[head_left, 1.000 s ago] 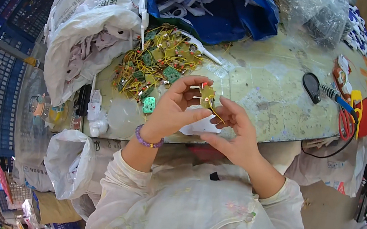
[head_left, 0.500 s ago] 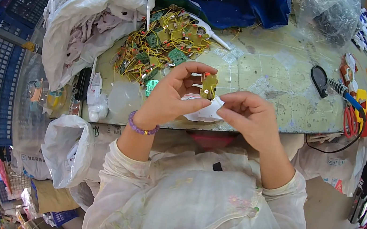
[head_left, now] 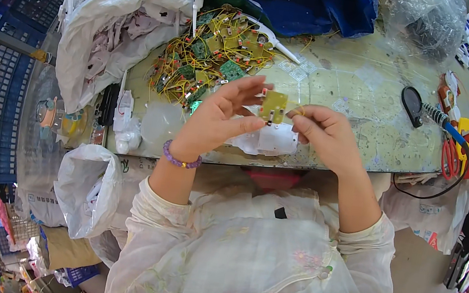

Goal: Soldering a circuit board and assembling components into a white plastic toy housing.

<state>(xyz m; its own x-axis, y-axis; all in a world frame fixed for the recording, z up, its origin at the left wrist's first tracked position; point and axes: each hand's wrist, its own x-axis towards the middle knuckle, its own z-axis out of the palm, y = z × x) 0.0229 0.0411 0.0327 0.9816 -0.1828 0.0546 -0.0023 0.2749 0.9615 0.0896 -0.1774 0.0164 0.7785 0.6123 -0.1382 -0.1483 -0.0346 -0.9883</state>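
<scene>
1 circuit board (head_left: 274, 105) raised between hands, above white plastic part (head_left: 279, 142), not set down. Left hand (head_left: 224, 111) curled beside board, grip unclear; right hand (head_left: 324, 133) pinches yellow wire (head_left: 298, 110). Board pile (head_left: 232, 71) remains untouched.

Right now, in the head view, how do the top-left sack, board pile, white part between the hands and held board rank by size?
1. Top-left sack
2. Board pile
3. White part
4. Held board, smallest though apparently nearer the camera
</scene>
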